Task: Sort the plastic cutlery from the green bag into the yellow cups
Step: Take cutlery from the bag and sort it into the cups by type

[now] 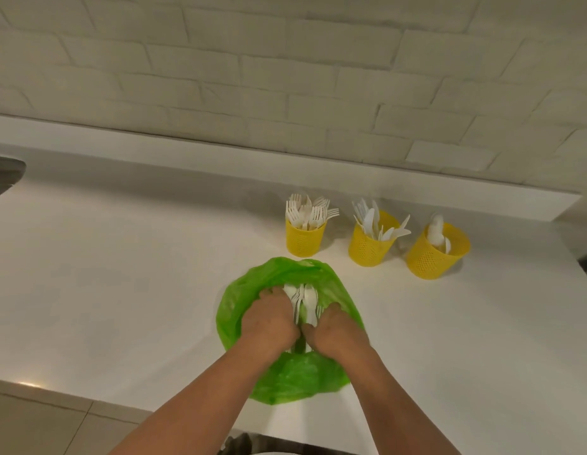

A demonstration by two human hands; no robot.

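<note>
Both hands are working inside the green bag (pixel 285 376), which is lying spread open on the white surface (pixel 121 290) near its front edge. The left hand (pixel 269 320) and right hand (pixel 334 330) are sitting side by side, thumbs nearly touching, with a bundle of white cutlery (pixel 305 303) between them. The fingers of both are curling down around the bundle from either side, seemingly gathering it; how firmly either is gripping I cannot tell, since the fingertips are hidden in the bag. The bag's rim is lying flat around the hands, likely so the pieces are easy to see and reach.

Three yellow cups are standing in a row farther back and to the right. The left cup (pixel 304 238) is holding forks, tines up. The middle cup (pixel 371 244) is holding what look like knives and a spoon, leaning outward. The right cup (pixel 433 254), tilted in this wide view, is holding a few spoons. Each cup seems to be taking one kind, so sorting is well along, with the bundle in the bag left.
</note>
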